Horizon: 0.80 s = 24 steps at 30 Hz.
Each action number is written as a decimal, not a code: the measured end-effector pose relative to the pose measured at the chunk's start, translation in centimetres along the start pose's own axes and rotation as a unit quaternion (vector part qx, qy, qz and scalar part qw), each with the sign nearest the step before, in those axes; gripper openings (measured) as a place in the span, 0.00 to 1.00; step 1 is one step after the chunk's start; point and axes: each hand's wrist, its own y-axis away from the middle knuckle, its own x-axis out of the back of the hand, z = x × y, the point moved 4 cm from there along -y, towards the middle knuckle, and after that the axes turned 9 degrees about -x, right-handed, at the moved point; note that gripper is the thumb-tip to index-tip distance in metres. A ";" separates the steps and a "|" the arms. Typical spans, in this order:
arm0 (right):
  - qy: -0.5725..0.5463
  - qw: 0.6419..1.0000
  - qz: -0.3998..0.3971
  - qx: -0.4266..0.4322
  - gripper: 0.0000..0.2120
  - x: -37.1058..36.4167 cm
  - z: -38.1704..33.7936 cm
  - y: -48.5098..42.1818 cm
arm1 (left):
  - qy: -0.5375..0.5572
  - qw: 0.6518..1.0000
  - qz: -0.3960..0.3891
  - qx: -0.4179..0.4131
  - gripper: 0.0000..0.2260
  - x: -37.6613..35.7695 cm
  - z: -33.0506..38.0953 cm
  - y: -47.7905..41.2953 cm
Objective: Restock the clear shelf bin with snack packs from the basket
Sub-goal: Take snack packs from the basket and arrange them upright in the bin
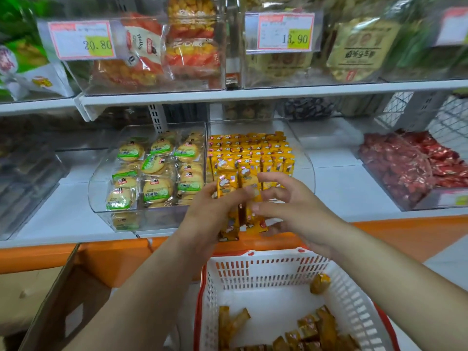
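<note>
Packs point(254, 221) in yellow foil stand upright as a small bundle between both hands at the centre of the frame, just in front of the bin point(307, 173). The left hand point(205, 219) grips the bundle from the left with curled fingers. The right hand point(293, 206) closes on it from the right, thumb above and fingers below. The bin, on the middle shelf point(342, 178), already holds neat rows of the same packs. The basket point(266, 272), at lower centre, has some more. I judge these packs light and a little stiff, but the foil looks slippery and one can slide out. It is better to hold them across the middle, pressed together, not by the crimped ends.
</note>
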 end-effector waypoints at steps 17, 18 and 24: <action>0.337 0.909 0.179 0.168 0.20 1.5 -3.4 -11.6 | -0.072 0.994 0.080 -0.015 0.12 6.7 2.0 -0.3; 0.376 0.892 0.179 0.176 0.20 1.1 -3.7 -12.9 | -0.068 0.994 0.082 -0.013 0.12 6.8 2.0 -0.3; 0.615 0.758 0.173 0.128 0.26 0.0 -2.9 -19.2 | -0.042 0.996 0.083 -0.014 0.09 7.5 2.5 -0.2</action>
